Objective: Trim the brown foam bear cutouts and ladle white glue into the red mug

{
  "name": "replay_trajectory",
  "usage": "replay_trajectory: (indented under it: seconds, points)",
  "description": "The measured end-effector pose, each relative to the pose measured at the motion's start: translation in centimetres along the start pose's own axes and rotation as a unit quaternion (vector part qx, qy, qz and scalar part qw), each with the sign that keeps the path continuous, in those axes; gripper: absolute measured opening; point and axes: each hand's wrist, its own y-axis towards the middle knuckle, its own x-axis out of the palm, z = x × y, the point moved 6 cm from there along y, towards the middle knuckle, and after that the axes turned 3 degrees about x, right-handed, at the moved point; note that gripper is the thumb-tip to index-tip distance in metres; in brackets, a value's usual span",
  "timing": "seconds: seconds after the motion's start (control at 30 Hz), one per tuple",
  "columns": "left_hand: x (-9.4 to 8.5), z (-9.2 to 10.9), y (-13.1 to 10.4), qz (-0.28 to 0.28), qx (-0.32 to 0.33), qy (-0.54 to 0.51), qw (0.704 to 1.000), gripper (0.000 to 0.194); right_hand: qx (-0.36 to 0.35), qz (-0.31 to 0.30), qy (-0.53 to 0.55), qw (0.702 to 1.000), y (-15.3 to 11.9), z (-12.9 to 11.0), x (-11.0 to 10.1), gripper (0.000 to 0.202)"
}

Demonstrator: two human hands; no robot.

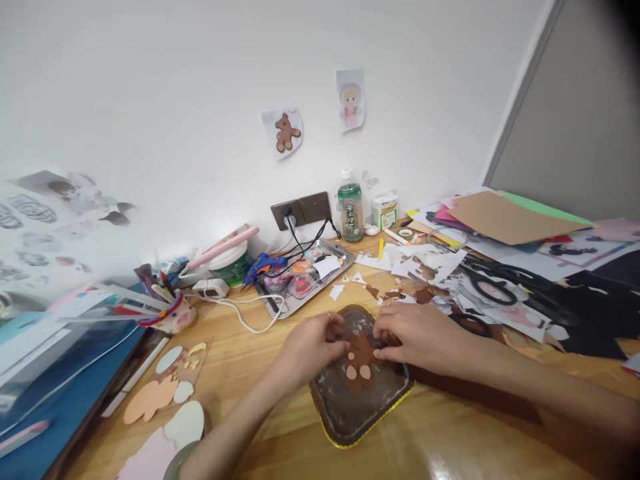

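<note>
A brown paper bear (361, 363) with pale tan foot pads lies on a dark brown, rounded pad (345, 417) with a yellow edge. My left hand (317, 345) is at the bear's left side, its fingers curled and the thumb tip against the cutout's edge. From the other side, my right hand (417, 333) pinches the bear's arm between thumb and fingers. The bear's upper part is partly hidden between the two hands. On the wall hangs a picture of a similar brown bear (287, 133).
Behind the pad is a metal tray (273, 303) with a blue glue gun (264, 267). Black scissors (493, 287) and paper scraps (425, 263) lie to the right. Cut paper shapes (150, 399) and a pen cup (175, 317) are at left. A green bottle (351, 210) stands by the wall.
</note>
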Motion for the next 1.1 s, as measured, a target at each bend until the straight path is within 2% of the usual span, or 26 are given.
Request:
replay_trajectory:
  seconds: [0.1, 0.2, 0.33, 0.5, 0.57, 0.77, 0.9, 1.1]
  points:
    - [1.0, 1.2, -1.4, 0.030, 0.007, 0.141, 0.990, 0.042, -0.011, -0.003, -0.031, 0.999, -0.1, -0.9, 0.8, 0.013]
    - [1.8, 1.8, -2.0, 0.039, 0.015, 0.214, 0.976, 0.035, 0.002, 0.007, -0.044, 0.999, -0.2, -1.4, 1.6, 0.011]
    - [2.0, 1.6, -1.8, 0.028, 0.034, 0.190, 0.981, 0.025, 0.043, 0.011, -0.006, 0.999, -0.2, -0.9, 1.9, 0.010]
    - [0.8, 1.3, -1.5, 0.083, 0.045, 0.104, 0.990, 0.014, 0.079, 0.002, 0.116, 0.990, 0.0, 0.1, 1.4, 0.006]
    - [0.6, 1.3, -1.4, 0.088, 0.039, 0.061, 0.993, 0.010, 0.085, 0.006, 0.162, 0.983, 0.0, 0.2, 1.1, 0.008]
    - [0.5, 1.2, -1.2, 0.082, 0.013, -0.015, 0.996, 0.011, 0.107, 0.025, 0.197, 0.974, 0.1, 0.4, 0.8, 0.012]
    - [0.4, 1.1, -1.2, 0.094, 0.019, -0.006, 0.995, 0.013, 0.106, 0.043, 0.190, 0.975, 0.2, 0.5, 1.2, 0.012]
    - [0.3, 1.1, -1.3, 0.129, 0.002, 0.099, 0.987, 0.012, 0.113, 0.041, 0.186, 0.975, 0.2, 0.5, 1.7, 0.019]
